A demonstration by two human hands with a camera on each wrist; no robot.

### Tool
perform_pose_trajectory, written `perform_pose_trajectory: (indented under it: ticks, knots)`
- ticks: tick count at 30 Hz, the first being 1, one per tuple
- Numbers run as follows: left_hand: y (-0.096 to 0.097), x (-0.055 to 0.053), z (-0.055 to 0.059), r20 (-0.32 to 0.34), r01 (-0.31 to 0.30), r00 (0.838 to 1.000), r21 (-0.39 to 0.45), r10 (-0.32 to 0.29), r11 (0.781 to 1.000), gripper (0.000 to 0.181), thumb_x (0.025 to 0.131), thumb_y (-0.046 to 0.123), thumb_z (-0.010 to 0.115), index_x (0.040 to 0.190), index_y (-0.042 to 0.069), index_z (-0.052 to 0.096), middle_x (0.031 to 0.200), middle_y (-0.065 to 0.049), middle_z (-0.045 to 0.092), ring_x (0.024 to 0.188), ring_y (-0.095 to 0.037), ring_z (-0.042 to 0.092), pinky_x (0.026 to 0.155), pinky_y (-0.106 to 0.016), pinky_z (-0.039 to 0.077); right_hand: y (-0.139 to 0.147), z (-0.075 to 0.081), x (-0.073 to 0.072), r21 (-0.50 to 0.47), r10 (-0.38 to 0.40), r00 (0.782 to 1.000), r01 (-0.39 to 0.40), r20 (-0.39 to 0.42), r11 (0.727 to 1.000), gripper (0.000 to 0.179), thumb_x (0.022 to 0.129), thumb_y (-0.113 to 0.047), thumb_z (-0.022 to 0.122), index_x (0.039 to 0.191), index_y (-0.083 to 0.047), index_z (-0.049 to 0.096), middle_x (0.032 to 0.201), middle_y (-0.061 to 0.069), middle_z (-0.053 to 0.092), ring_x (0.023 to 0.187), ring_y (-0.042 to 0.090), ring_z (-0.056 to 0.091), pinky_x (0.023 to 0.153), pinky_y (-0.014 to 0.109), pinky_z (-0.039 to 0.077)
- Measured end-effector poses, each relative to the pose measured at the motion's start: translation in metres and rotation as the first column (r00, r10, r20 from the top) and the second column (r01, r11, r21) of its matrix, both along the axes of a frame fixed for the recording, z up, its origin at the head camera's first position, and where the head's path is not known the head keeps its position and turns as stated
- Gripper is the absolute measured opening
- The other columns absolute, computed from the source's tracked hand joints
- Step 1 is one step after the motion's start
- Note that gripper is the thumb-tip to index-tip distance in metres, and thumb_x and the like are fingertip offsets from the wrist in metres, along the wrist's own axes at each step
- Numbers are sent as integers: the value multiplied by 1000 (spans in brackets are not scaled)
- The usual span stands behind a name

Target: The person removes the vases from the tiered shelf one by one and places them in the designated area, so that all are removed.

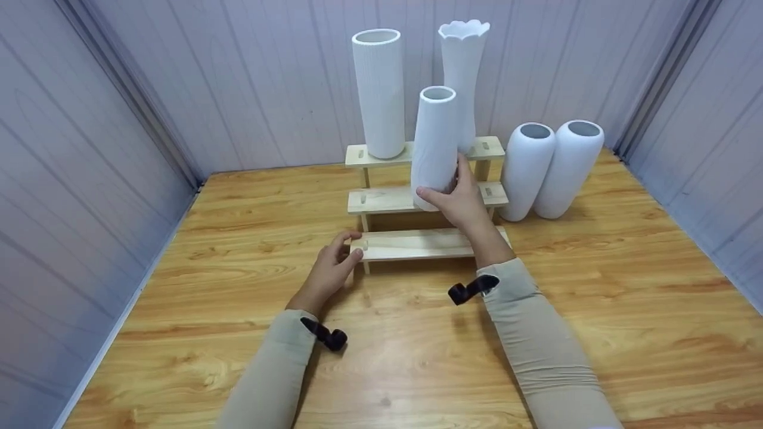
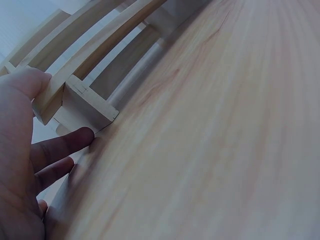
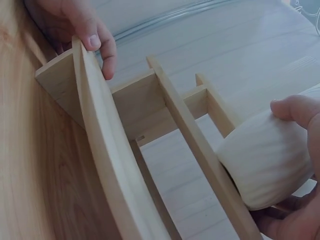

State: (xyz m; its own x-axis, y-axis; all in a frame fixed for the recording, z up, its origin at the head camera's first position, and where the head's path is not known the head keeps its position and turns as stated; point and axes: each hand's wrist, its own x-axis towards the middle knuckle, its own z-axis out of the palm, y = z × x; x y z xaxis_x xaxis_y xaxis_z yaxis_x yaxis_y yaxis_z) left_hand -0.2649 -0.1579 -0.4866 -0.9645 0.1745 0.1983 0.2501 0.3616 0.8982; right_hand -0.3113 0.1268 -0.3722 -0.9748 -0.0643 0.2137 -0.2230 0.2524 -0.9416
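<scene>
My right hand (image 1: 467,204) grips the lower part of a white textured vase (image 1: 434,140), thumb in front and fingers round its far side. The vase leans slightly, with its base at the middle tier (image 1: 384,200) of a three-tier wooden stand; full contact there cannot be told. My left hand (image 1: 329,269) holds the left end of the bottom tier (image 1: 417,244) between thumb and fingers. On the top tier (image 1: 356,156) stand a ribbed cylindrical vase (image 1: 381,92) and a vase with a scalloped rim (image 1: 464,65), partly hidden by the held one.
Two smooth white vases (image 1: 527,173) (image 1: 569,170) stand side by side on the wood-grain table (image 1: 250,262), right of the stand. Pale panel walls (image 1: 268,77) rise behind and at both sides. A small black camera is strapped to each wrist.
</scene>
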Motion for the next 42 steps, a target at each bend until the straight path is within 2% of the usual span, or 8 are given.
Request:
perform_pose_trajectory:
  ticks: [6,11,13,18,20,30,42]
  knots:
    - [0,0,2,9,1,1000,-25,0,1000,34,103,17,59,136,14,55,114,-17,70,103,-27,68,92,-46,50,2,5,1,20,3,999,-4,33,1000,109,81,-32,86,162,-21,14,160,11,30,144,31,36,116,47,31]
    - [0,1,2,1,1,1000,-14,-1,1000,33,102,17,60,135,13,55,115,-19,70,105,-28,68,92,-47,51,2,8,3,13,3,1000,-3,17,1000,103,82,-34,85,160,-16,20,158,11,34,143,30,37,115,48,32]
    - [1,3,6,-6,0,1000,-7,0,1000,33,102,16,60,135,11,55,116,-20,69,105,-29,68,93,-47,51,2,10,4,16,-11,1000,11,5,1000,102,81,-34,86,158,-15,23,157,12,36,142,31,38,115,48,32]
    - [0,3,7,-3,11,1000,-15,-11,1000,34,103,16,58,136,12,54,111,-18,70,99,-27,68,86,-41,51,2,14,9,60,-36,999,37,-24,998,102,76,-36,89,156,-16,28,152,12,42,137,31,45,111,51,37]
    - [-2,1,3,4,15,1000,-24,-15,1000,34,103,17,58,136,15,54,110,-17,71,98,-25,68,83,-39,50,3,16,10,64,-26,999,28,-26,998,102,76,-36,89,155,-17,28,151,11,43,136,30,46,110,52,38]
    - [0,1,2,-3,3,1000,-22,-3,1000,34,102,16,59,135,14,54,112,-18,71,102,-27,69,90,-44,51,2,20,13,57,-24,1000,25,-11,998,103,78,-39,87,157,-17,25,152,11,42,137,30,45,111,53,36]
    - [-1,2,1,5,0,1000,-20,0,1000,33,103,18,59,135,16,55,118,-17,69,106,-28,68,93,-46,50,2,23,15,98,-60,993,70,-103,993,100,74,-47,89,152,-20,32,146,12,47,131,30,49,106,56,41]
